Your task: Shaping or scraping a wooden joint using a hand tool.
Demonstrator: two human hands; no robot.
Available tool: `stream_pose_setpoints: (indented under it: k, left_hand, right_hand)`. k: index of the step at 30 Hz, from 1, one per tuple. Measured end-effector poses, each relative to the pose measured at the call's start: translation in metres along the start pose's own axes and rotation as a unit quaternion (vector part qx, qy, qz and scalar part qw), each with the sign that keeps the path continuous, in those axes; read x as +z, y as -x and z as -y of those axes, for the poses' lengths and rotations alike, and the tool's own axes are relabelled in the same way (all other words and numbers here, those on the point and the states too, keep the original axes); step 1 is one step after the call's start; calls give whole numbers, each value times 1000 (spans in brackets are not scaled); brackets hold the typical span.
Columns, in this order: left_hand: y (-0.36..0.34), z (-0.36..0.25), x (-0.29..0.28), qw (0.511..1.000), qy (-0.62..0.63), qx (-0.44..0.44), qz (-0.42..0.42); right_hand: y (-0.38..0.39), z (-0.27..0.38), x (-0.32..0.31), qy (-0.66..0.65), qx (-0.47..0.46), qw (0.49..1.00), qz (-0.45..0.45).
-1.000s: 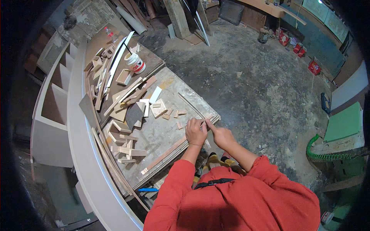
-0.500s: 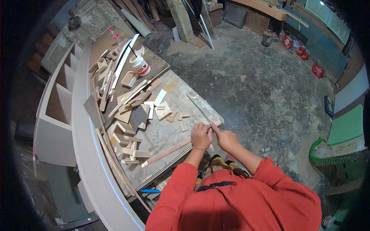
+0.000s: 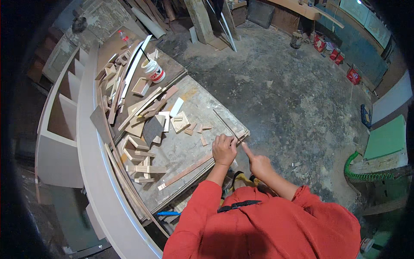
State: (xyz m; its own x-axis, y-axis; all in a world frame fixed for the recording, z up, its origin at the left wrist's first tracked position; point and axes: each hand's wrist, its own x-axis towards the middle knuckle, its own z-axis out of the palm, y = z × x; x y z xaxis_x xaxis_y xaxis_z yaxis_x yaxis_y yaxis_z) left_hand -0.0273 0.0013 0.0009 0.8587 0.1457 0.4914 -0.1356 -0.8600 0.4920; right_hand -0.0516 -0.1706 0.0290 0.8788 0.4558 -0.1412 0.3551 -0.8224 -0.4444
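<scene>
My left hand (image 3: 224, 150) is closed over a long, narrow wooden strip (image 3: 185, 172) near the front right corner of the pale worktable (image 3: 198, 95). The strip lies along the table's near edge, and its far part is hidden under that hand. My right hand (image 3: 261, 167) grips a thin, straight handsaw (image 3: 225, 122), seen nearly edge-on, with the index finger stretched along it. Its handle is hidden in the fist. The blade slants away over the tabletop, passing close beside my left fingers. Several small wood offcuts (image 3: 204, 140) lie beyond my left hand.
Wooden blocks (image 3: 146, 169) and slats crowd the table's left side. A white tub (image 3: 153, 71) with a stick in it stands farther back. A long curved cabinet (image 3: 92, 164) runs along the left. On the right are a green hose (image 3: 355, 172) and red containers (image 3: 353, 77).
My right hand has drawn the handsaw back toward me and slightly right, away from my left hand. My left hand stays on the wooden strip. The whole view has shifted slightly.
</scene>
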Motion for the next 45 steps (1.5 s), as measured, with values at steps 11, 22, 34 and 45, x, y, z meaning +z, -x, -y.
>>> stream_pose_setpoints:
  k: [11,22,34,45]
  left_hand:
    - [-3,-6,2,1000,-4,-17,-5]
    - [-4,-8,-1,1000,9,-16,-9]
    - [-6,-5,1,1000,-5,-12,1]
    - [-5,-3,1,1000,4,-20,0]
  right_hand:
    - [-43,-19,7,-122,-36,987,-95]
    - [-12,-13,2,-65,-6,996,-59]
    - [-29,1,13,14,-27,995,-91]
    - [-28,8,9,12,-8,997,-81]
